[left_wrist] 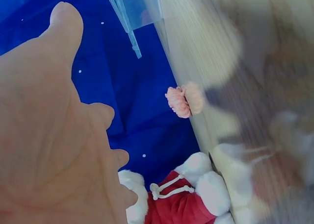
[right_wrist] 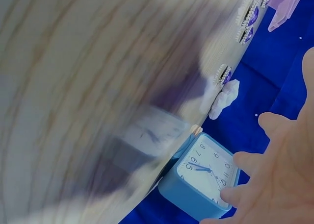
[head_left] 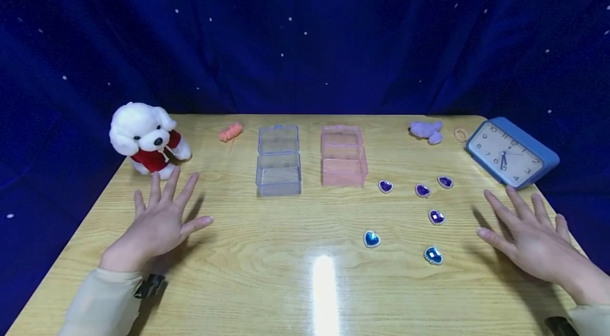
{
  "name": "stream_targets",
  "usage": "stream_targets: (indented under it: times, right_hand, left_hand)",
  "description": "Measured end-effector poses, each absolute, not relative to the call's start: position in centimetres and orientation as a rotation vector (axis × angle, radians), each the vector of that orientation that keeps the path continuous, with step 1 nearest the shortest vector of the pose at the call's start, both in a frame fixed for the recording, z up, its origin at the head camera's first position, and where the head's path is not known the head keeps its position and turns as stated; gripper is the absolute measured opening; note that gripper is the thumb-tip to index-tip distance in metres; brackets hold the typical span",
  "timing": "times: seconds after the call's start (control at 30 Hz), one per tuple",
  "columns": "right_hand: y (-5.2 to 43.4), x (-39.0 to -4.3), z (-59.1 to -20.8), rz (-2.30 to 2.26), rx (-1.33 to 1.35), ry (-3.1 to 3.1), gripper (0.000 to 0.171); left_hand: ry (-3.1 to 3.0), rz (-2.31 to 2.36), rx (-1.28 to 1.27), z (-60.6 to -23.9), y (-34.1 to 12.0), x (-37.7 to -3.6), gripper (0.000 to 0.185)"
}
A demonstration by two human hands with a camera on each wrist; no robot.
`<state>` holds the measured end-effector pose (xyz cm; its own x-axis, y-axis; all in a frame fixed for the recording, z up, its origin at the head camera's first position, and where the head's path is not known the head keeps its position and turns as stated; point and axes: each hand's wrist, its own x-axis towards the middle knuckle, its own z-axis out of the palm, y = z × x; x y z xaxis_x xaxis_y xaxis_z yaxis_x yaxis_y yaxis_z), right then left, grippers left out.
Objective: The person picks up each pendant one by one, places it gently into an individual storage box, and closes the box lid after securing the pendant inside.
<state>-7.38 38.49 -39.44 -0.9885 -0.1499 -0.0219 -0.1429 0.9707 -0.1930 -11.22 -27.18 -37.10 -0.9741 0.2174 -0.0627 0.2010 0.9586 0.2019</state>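
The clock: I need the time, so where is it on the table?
In the head view the blue clock lies tilted at the table's far right corner, beyond the right hand, next to a small tan ring.

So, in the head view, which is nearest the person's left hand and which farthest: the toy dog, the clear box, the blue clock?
From the left hand:
1. Toy dog, just behind it, far left.
2. Clear box, table's middle.
3. Blue clock, far right edge.
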Motion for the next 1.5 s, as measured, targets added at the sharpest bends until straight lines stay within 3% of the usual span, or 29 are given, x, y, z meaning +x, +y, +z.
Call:
stream_targets:
  times: [0.63,0.83,0.97,1.23,1.5]
  right_hand:
    - [37.6,-7.5,-39.2,-0.328,-0.260,3.077,0.082]
    - [35.9,-8.1,-37.8,-0.363,-0.386,3.140,0.080]
    - [33.3,-8.5,-36.4,-0.409,-0.442,3.216,0.074]
    - [25.7,-8.7,-35.1,-0.443,-0.599,3.155,0.041]
    - [19.3,-8.5,-36.2,-0.343,-0.704,3.024,0.032]
  left_hand:
    - [2.993,0.303,0.361,-36.6,-26.5,-11.8,0.094]
    - [2.910,0.557,0.454,-36.0,-25.5,-13.4,0.087]
    - [2.834,0.840,0.431,-36.0,-24.3,-15.1,0.076]
    - [2.665,1.217,0.155,-37.0,-20.7,-18.3,0.062]
    - [2.515,1.404,0.075,-38.1,-18.1,-20.1,0.053]
